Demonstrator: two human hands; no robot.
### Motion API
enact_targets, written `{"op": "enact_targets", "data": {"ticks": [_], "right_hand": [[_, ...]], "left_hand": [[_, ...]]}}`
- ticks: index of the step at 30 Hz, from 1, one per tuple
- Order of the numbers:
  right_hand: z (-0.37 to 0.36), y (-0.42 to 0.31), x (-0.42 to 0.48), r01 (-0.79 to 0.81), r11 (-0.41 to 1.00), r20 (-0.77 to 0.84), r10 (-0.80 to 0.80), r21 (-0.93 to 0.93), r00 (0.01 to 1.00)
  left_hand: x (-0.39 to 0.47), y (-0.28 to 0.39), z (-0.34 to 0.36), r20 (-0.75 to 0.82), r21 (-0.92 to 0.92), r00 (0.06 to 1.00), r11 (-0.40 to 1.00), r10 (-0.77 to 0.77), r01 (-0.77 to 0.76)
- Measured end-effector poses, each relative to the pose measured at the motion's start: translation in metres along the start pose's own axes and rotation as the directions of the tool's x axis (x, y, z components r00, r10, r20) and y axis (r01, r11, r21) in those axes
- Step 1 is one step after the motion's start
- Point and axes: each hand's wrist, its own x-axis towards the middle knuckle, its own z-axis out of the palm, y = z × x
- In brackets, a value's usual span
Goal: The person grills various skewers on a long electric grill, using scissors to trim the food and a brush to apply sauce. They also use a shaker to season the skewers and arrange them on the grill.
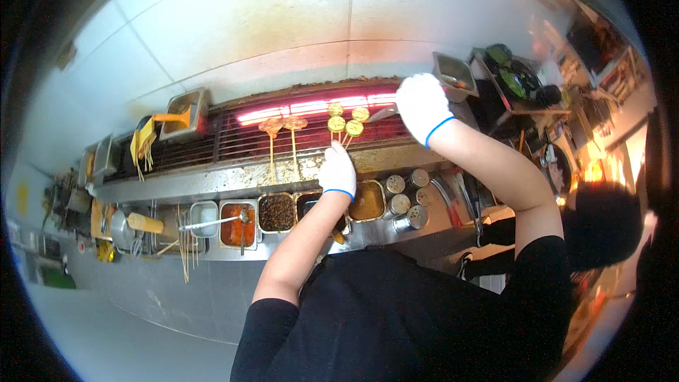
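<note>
Both my hands wear white gloves with blue cuffs. My left hand (338, 171) grips the lower ends of skewers with green-and-yellow round slices (354, 128), perhaps zucchini, over the grill. The slices lie in two short rows above the glowing red heating element (307, 107). My right hand (423, 103) is at the grill's right part, closed on a tool with a metal blade (383, 113) that points at the slices; its handle is hidden in the glove. Left of the slices, two skewers of browned meat (295, 123) rest on the grate, their wooden sticks towards me.
Along the near counter stand metal pans of red sauce (231, 233), dark seasoning (277, 213) and brown sauce (366, 201), then several shakers (410, 218). Tongs (468, 191) lie further right. A metal pan (183, 114) sits at the grill's left. Another person (604, 225) is at the right.
</note>
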Motion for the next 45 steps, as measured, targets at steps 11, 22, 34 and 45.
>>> {"op": "enact_targets", "data": {"ticks": [11,22,34,45], "right_hand": [[-0.003,0.007,0.000,-0.185,0.979,-0.166,0.198,0.087,0.966],[0.022,-0.077,0.071,0.140,0.985,0.065,-0.134,-0.098,0.989],[0.024,-0.074,0.084,0.206,0.909,0.187,-0.145,-0.362,0.972],[0.028,0.004,-0.010,-0.201,0.976,0.141,0.211,-0.083,0.967]], "left_hand": [[0.025,-0.068,0.011,0.294,-0.825,0.790,-0.275,0.538,0.494],[0.016,-0.064,0.047,0.399,-0.015,0.619,-0.670,0.677,0.742],[0.016,-0.063,0.048,0.442,-0.145,0.654,-0.670,0.615,0.728],[0.019,-0.065,0.048,0.433,-0.194,0.671,-0.665,0.602,0.722]]}}
